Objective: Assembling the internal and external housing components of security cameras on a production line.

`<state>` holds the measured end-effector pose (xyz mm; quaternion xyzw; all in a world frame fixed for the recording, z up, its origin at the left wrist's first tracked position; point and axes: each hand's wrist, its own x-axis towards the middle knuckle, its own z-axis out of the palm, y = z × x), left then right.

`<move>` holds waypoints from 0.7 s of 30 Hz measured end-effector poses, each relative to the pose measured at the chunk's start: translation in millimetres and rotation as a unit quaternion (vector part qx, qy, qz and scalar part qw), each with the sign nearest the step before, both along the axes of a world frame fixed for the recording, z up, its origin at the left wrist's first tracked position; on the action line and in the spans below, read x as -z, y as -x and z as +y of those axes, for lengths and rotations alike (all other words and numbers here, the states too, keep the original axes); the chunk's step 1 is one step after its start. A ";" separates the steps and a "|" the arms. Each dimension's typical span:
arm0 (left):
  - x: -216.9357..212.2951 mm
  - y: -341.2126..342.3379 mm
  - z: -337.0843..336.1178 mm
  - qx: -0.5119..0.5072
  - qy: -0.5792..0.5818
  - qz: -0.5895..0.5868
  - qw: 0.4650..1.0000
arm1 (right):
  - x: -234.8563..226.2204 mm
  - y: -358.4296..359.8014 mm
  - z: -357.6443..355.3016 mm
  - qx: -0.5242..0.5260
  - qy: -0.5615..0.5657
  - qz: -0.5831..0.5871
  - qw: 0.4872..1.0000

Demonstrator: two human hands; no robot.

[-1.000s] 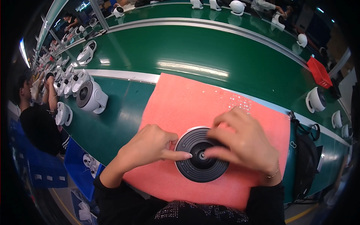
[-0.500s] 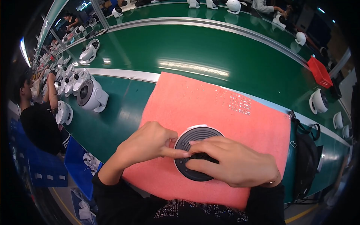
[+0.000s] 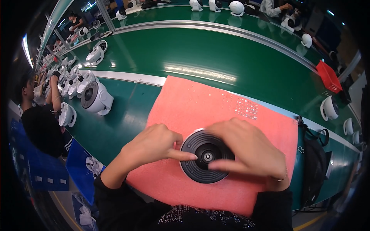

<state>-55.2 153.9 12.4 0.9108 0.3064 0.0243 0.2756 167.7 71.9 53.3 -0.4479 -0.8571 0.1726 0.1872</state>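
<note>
A round dark grey unit (image 3: 200, 175) with concentric rings and a white edge lies face up on a pink foam mat (image 3: 173, 104). At its middle a small metal hub shows inside a black recess. My left hand (image 3: 154, 144) grips the unit's left side, thumb on the ringed face and fingers curled by the rim. Over the unit's right part is my right hand (image 3: 250, 150), slightly blurred, with thumb and fingers apart and nothing seen between them. It hides the unit's right edge.
Small screws (image 3: 246, 108) sit in rows at the mat's far side. White units with dark faces (image 3: 96, 98) stand at left, near a co-worker (image 3: 40, 119). A black bag (image 3: 313, 165) lies at right, a red bin (image 3: 328, 76) behind it. Blue bins (image 3: 83, 165) stand lower left.
My right hand has opened and moved up and right, off the unit's middle, so the hub now shows. My left hand stays at the left rim.
</note>
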 end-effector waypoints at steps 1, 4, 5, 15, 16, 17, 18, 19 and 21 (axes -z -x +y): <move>-0.4 -0.8 1.6 -0.001 0.000 0.000 1.000 | 12.2 -1.1 2.1 0.092 -0.022 -0.009 0.995; 12.8 -3.2 7.2 -0.012 0.077 0.130 0.988 | 26.1 -10.5 22.6 0.142 0.171 -0.064 0.973; 35.6 -2.6 2.7 -0.024 0.203 0.005 0.979 | 28.1 -13.4 26.4 0.119 0.295 -0.071 0.945; 13.8 -2.0 -36.9 -0.098 0.040 -0.338 0.935 | 29.7 12.8 14.8 0.100 0.071 0.204 0.971; 10.6 -1.5 -36.4 -0.098 0.010 -0.340 0.935 | 37.1 16.1 17.8 0.088 0.019 0.279 0.956; 8.2 -2.8 -35.7 -0.094 0.009 -0.340 0.936 | 41.0 16.6 19.6 0.076 -0.034 0.352 0.932; 5.8 -1.3 -36.3 -0.089 -0.017 -0.339 0.936 | 41.0 15.7 20.9 0.074 -0.036 0.355 0.931; 3.8 -0.2 -36.3 -0.083 -0.043 -0.338 0.936 | 39.8 12.4 22.9 0.060 -0.068 0.321 0.943; 2.7 -2.1 -35.3 -0.082 -0.044 -0.339 0.936 | 38.5 9.4 26.3 0.048 -0.103 0.289 0.951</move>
